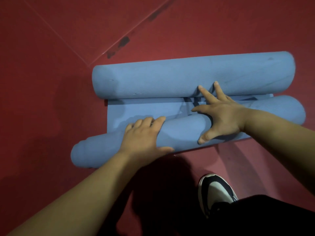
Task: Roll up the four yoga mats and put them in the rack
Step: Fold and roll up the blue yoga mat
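Mat (102, 149), part-rolled on the floor (51, 82), lies under both hands: left hand (143, 135) fingers cup it, right hand (221, 116) fingers lie splayed, tips touching the far roll (170, 77). Push evenly, keeping both ends level.

Bare hands, bare forearms, one trainer and a dark trouser leg in shot.

Here's the left hand (144, 135) and the right hand (223, 116), both bare, short-trimmed nails showing at the right hand's fingertips (216, 83). The left forearm (81, 193) and right forearm (279, 128) run uncovered all the way back to the frame edge. Below the right hand, nearer the wearer, there's a trainer (216, 191): pale panel over the toe, black band wrapping round it, light rim of sole at the front, dark laces where it meets the leg. Just right of that, under the right forearm, a trouser leg (272, 217) in black or very dark cloth, plain, its weave lost in the dim light.
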Tool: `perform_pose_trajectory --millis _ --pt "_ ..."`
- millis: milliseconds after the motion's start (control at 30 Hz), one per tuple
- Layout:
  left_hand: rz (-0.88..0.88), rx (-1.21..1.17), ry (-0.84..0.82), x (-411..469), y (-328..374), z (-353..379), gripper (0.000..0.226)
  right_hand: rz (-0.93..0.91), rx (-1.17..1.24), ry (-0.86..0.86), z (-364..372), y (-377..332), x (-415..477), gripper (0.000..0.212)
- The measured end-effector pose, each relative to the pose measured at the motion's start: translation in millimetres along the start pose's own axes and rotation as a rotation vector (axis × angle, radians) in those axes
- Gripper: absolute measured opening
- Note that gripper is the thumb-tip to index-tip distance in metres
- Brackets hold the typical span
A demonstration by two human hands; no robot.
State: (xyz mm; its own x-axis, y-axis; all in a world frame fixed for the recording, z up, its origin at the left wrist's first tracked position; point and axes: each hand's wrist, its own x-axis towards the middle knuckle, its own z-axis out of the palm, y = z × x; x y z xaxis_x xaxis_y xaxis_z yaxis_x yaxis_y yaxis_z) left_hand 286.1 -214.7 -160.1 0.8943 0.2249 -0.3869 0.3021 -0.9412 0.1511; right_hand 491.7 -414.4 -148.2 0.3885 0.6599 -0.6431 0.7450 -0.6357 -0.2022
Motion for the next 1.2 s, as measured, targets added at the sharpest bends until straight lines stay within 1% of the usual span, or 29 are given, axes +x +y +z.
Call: perform_pose_trajectory --millis 67,133,200,267,333,367,533,600,700,767,833,900,1000,1133,1200 --pt "-0.009 0.058 0.047 -4.0 3.3 8.3 0.109 0.003 0.019 -0.003 -2.2 -0.6 0.3 0.122" --pt "-0.012 0.063 0.065 -0.4 0.2 9.1 0.109 0.012 -0.01 0.023 -1.9 -0.3 -0.9 0.12" --pt "0.012 0.028 0.036 8.2 -6.2 4.3 0.107 0.035 -0.035 0.091 1.3 1.0 -4.6 0.119" --pt "0.041 -0.022 -0.031 19.2 -13.3 -2.4 0.106 0.062 -0.033 0.162 6.6 1.8 -7.7 0.12" --pt "0.051 -0.05 -0.077 26.8 -17.0 -8.2 0.106 0.072 -0.051 0.192 9.8 2.4 -5.7 0.123" --pt "0.048 -0.043 -0.072 27.2 -17.0 -9.5 0.106 0.072 -0.06 0.197 9.1 2.3 -3.2 0.125" --pt "-0.021 0.04 0.109 9.4 -5.8 2.7 0.105 0.071 -0.036 0.202 -3.0 3.7 7.3 0.128" --pt "-0.029 0.08 0.124 7.0 -4.0 10.4 0.104 0.07 -0.037 0.204 -4.6 4.4 9.7 0.127" --pt "-0.012 0.072 0.12 14.4 -9.8 6.9 0.101 0.064 -0.049 0.236 -2.8 4.0 8.5 0.121" --pt "0.006 0.052 0.086 23.9 -15.4 -0.6 0.101 0.063 -0.066 0.246 0.2 3.3 6.3 0.119" --pt "0.015 0.031 0.023 33.7 -19.1 -9.4 0.102 0.073 -0.097 0.251 2.3 2.4 5.1 0.122" --pt "0.012 0.016 -0.001 36.7 -19.8 -13.4 0.104 0.08 -0.112 0.249 1.8 2.6 7.2 0.125" --pt "-0.016 0.02 0.082 25.8 -14.8 -4.8 0.104 0.076 -0.123 0.243 -0.5 4.1 10.3 0.126" --pt "-0.007 0.109 0.201 16.2 -10.4 15.5 0.1 0.072 -0.124 0.244 -0.8 4.0 10.3 0.127" --pt "0.0 0.123 0.195 20.9 -12.6 12.7 0.1 0.077 -0.119 0.233 -3.2 4.0 9.3 0.127"
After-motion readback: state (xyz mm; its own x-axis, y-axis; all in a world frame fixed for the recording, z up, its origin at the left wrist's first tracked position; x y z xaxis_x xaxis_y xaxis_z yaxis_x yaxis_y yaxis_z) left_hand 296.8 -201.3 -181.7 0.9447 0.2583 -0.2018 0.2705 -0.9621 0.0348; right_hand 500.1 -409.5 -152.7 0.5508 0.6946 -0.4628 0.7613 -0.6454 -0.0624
